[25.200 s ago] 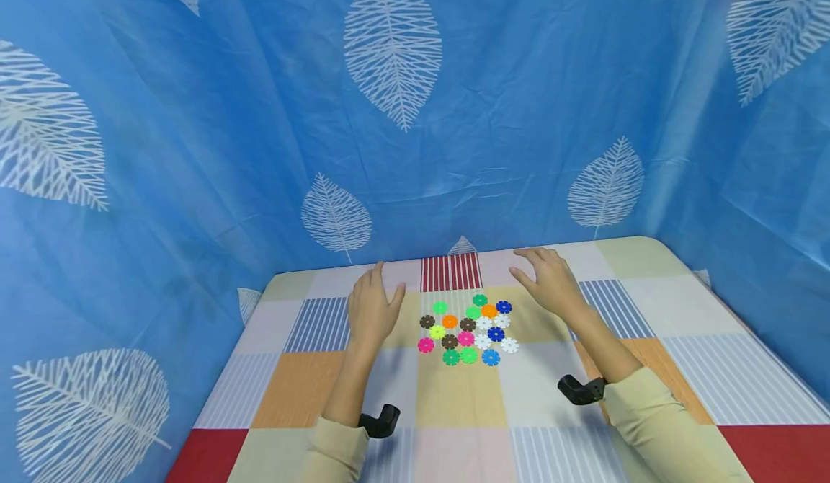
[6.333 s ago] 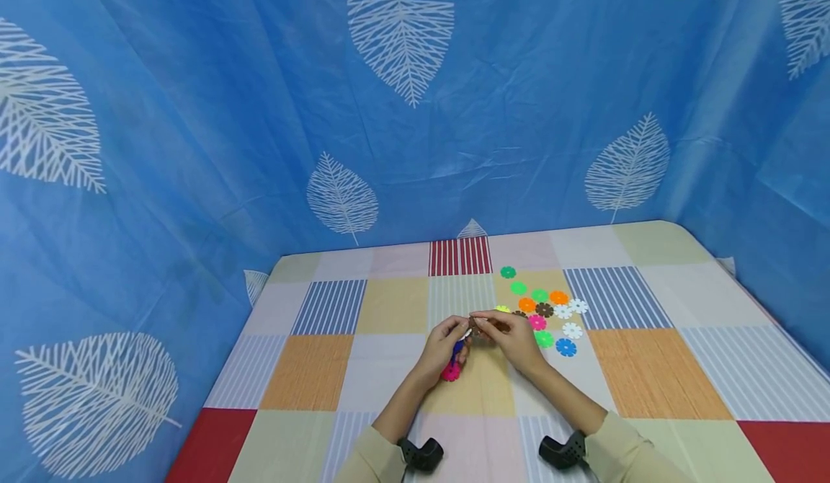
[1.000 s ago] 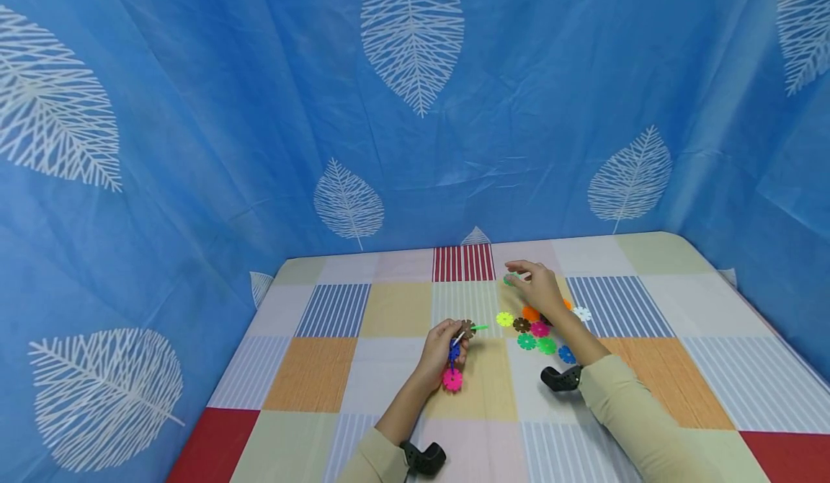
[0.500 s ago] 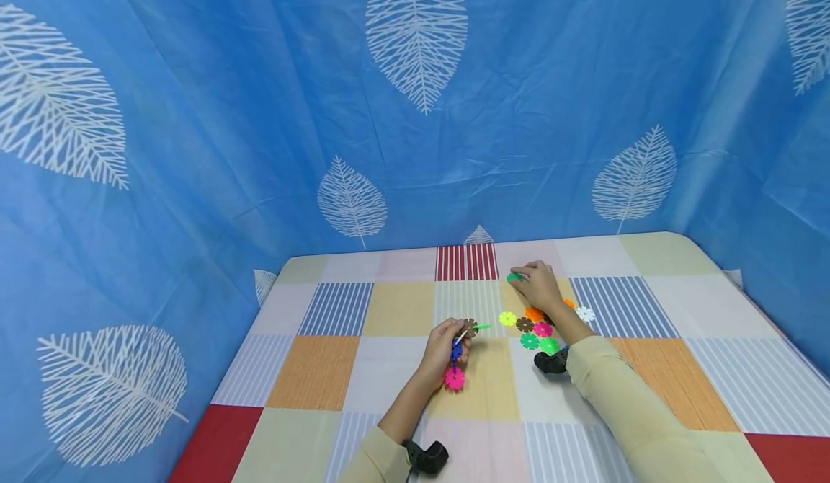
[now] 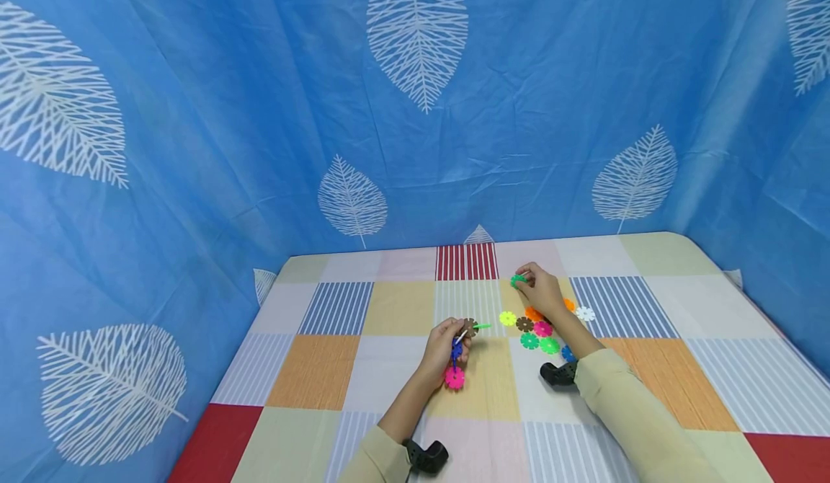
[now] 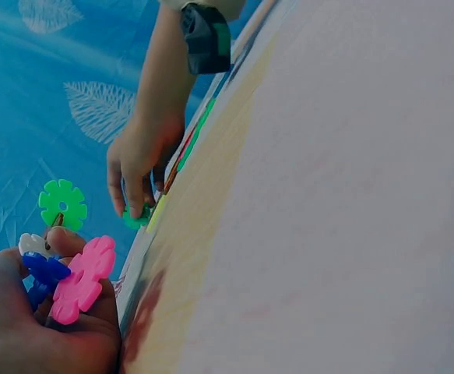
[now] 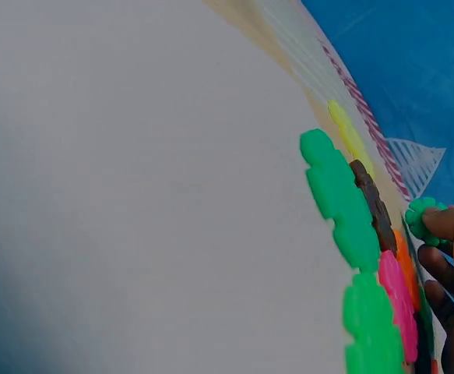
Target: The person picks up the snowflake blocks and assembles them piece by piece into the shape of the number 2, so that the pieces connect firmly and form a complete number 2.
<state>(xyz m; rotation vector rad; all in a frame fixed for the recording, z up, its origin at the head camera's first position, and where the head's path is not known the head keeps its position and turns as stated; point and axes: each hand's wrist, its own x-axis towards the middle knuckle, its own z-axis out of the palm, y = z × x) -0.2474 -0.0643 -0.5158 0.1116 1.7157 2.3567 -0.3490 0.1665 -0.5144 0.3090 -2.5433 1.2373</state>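
Observation:
My left hand (image 5: 442, 352) holds a chain of interlocking snowflake discs with slotted, petal-like edges. A pink disc (image 5: 454, 378) hangs at its lower end, then come a blue disc (image 5: 457, 350), a white disc (image 6: 33, 245) and a brown disc (image 5: 470, 328). At the upper end a light green disc (image 6: 63, 204) sticks out, edge-on in the head view. Farther back on the right, my right hand (image 5: 543, 293) pinches a single green disc (image 5: 517, 281) between thumb and fingers. In the right wrist view, the thumb lies over that disc's face.
Loose discs lie by my right forearm: a yellow disc (image 5: 508, 318), a brown one, a pink disc (image 5: 542, 329), two green ones, a blue one, orange ones and a white disc (image 5: 586, 313). A patchwork cloth (image 5: 382, 375) covers the table; a blue leaf-print curtain (image 5: 506, 108) stands behind.
Long before, all the discs lay loose; several are now joined in my left hand. Over the last second my right hand closed on the green disc and lifted it slightly. My left hand stayed nearly still.

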